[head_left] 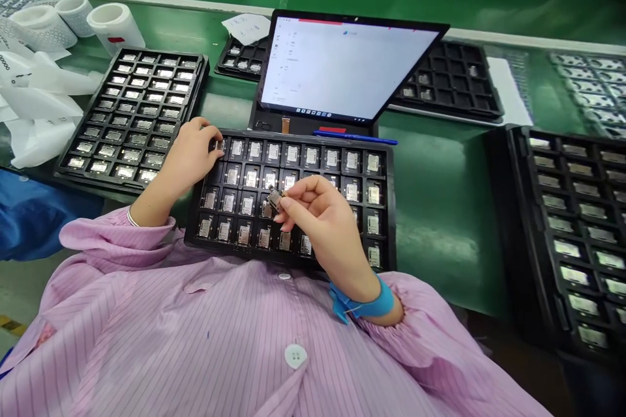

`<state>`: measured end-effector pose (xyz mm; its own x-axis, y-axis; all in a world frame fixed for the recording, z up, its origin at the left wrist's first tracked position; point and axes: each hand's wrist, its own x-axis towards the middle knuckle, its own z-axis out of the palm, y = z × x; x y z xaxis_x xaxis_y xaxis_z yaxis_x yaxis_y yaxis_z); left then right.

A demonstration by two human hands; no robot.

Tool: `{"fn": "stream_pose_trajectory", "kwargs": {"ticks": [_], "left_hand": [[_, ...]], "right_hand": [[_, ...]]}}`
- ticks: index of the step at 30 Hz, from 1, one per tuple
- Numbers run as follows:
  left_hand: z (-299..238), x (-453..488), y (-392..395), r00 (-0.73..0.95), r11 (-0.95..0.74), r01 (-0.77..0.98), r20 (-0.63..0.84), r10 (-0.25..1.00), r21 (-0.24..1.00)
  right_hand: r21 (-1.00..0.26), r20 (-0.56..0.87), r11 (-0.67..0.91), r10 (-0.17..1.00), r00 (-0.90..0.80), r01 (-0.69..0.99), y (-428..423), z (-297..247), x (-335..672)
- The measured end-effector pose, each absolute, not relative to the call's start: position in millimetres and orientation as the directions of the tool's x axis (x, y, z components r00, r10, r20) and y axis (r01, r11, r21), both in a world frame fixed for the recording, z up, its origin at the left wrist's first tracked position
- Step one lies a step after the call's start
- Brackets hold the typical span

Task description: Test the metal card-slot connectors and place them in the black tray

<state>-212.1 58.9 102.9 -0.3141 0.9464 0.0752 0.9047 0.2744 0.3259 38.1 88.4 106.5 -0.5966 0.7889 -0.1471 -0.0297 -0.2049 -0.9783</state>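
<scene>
My right hand (pixel 325 218) is closed in a pinch, holding a small circuit board with a silvery metal cover (pixel 274 201) tilted above the middle of a black compartment tray (pixel 391 208). The tray lies in front of my body, with similar small boards sitting in its pockets. At the tray's upper left corner, my left hand (pixel 193 150) has its fingers curled, thumb and index finger at the corner pocket. A board partly shows between those fingertips; whether they grip it I cannot make out. The right hand covers several pockets.
A tablet (pixel 342 68) stands behind the tray, with a blue pen (pixel 356 137) before it. Filled trays flank me at left (pixel 132 117) and right (pixel 552 234); more trays sit behind the tablet. White rolls (pixel 115 23) and crumpled film (pixel 44 104) lie at far left.
</scene>
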Motion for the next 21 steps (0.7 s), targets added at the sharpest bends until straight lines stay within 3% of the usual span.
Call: {"fn": "stream_pose_trajectory", "kwargs": {"ticks": [7, 12, 14, 17, 21], "left_hand": [[112, -208, 57, -0.271, 0.208, 0.927, 0.173, 0.947, 0.311], [124, -192, 40, -0.397, 0.228, 0.814, 0.226, 0.89, 0.534], [128, -178, 31, -0.446, 0.189, 0.698, 0.213, 0.869, 0.69], [132, -153, 16, -0.468, 0.142, 0.385, 0.06, 0.882, 0.912], [132, -124, 4, -0.466, 0.153, 0.079, -0.099, 0.879, 0.985]], "right_hand": [[-0.99, -0.129, -0.135, 0.804, -0.58, 0.034, 89, 104, 44], [-0.974, -0.183, -0.225, 0.779, -0.599, 0.005, 89, 108, 46], [-0.973, -0.188, -0.233, 0.784, -0.591, 0.001, 89, 110, 48], [-0.938, -0.253, -0.346, 0.75, -0.611, -0.036, 87, 113, 51], [-0.893, -0.315, -0.448, 0.685, -0.657, -0.038, 84, 118, 52]]}}
